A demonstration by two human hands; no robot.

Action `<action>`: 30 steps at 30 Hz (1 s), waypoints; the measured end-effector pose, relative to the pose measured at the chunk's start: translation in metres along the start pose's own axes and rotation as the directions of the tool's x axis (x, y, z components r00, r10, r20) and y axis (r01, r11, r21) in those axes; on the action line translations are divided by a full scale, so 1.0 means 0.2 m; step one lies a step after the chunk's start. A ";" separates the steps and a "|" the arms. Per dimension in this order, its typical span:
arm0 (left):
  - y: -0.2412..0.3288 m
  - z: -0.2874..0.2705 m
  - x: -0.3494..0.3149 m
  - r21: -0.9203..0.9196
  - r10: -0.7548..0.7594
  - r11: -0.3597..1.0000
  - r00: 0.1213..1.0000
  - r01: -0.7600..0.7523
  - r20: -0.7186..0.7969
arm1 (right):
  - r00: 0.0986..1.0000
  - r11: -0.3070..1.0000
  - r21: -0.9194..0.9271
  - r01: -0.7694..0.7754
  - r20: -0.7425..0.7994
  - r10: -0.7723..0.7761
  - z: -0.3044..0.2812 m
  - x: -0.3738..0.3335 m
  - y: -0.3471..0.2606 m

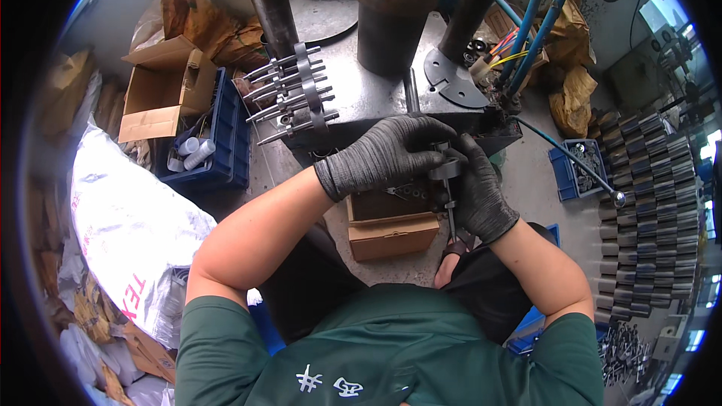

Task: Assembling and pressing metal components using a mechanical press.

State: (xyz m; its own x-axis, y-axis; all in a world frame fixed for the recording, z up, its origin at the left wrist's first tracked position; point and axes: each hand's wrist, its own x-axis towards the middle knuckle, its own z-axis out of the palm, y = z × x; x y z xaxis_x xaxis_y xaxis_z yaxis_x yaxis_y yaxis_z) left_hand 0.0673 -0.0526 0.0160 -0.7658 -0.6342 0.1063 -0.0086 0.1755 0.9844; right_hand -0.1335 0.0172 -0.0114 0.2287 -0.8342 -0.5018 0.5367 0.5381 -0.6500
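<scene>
While the right hand (480, 192) clasps the rod (450, 214), the left hand (385, 155) curls near its ring (445, 171), closure indeterminable | Rod: between both hands, before the press (387, 37) | Presumably best: right steady, ring and rod aligned.

Rod (452, 218), one, with collar (445, 170). Rod: slim, straight, grey metal, a bright glint along its lower length. Collar: short, round, wider than the rod, grey metal with a smooth sheen, set around the rod's upper part. A narrower thickening (450, 204) shows on the rod just below the collar. Pose: near upright in view, leaning slightly, lower end toward the wearer. Location: held in the air between the gloved hands; left fingers (425, 128) at the upper end, exact contact unclear; right fingers (471, 156) curled about the collar's right side. Condition: assembled; upper end partly hidden by the fingers.
</scene>
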 end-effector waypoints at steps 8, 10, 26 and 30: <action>-0.02 -0.02 0.03 0.075 -0.024 0.997 0.993 0.033 -0.118 | 0.900 0.811 -0.406 0.422 0.082 -0.428 -0.02 0.04 0.02; 0.07 0.01 0.00 0.241 0.015 0.970 0.973 0.042 -0.230 | 0.879 0.824 -0.310 0.473 0.111 -0.463 -0.06 -0.01 -0.04; 0.01 0.18 0.04 0.413 0.244 0.902 0.935 -0.122 -0.257 | 0.825 0.793 -0.238 0.561 0.090 -0.557 -0.09 -0.21 -0.12; 0.04 0.25 0.04 0.464 0.257 0.878 0.935 -0.120 -0.245 | 0.838 0.822 -0.173 0.543 0.051 -0.543 -0.12 -0.07 -0.05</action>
State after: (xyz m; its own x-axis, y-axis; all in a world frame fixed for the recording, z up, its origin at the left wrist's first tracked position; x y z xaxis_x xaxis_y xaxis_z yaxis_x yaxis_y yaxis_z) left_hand 0.0291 -0.0188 0.0187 -0.5607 -0.7320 0.3870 -0.2141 0.5797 0.7862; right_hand -0.1617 0.0266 -0.0117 -0.0582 -0.9976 -0.0381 0.4248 0.0098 -0.9052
